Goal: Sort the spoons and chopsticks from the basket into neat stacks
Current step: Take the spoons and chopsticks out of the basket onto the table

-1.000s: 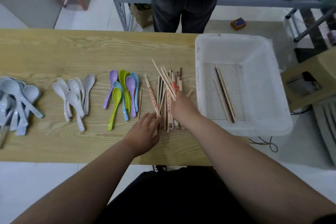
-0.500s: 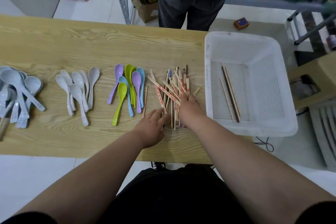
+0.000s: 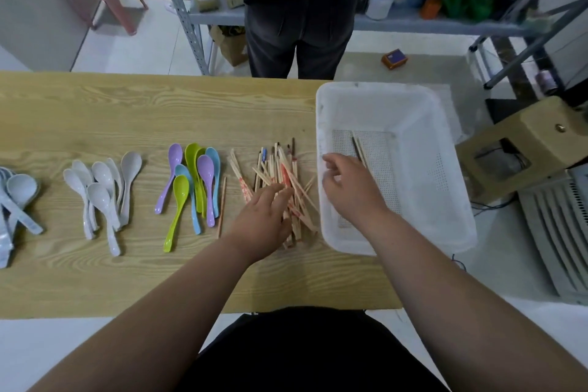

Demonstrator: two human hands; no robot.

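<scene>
Left hand (image 3: 261,223) rests loose-fingered on chopstick pile (image 3: 280,162); right hand (image 3: 353,188) empty, relaxed, over basket (image 3: 381,87). Coloured spoons (image 3: 205,169) just left. Chopsticks point mostly away, some crossed.

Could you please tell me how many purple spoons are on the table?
2. One purple spoon lies at the left edge of the coloured spoon group; the other purple spoon lies on top near its right side. None seems hidden.

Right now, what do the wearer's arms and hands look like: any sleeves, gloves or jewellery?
The left hand and right hand are ungloved, with no ring, watch or band showing. Both arms are bare to the frame edge, no sleeves in view. Below them the person wears black clothing.
</scene>
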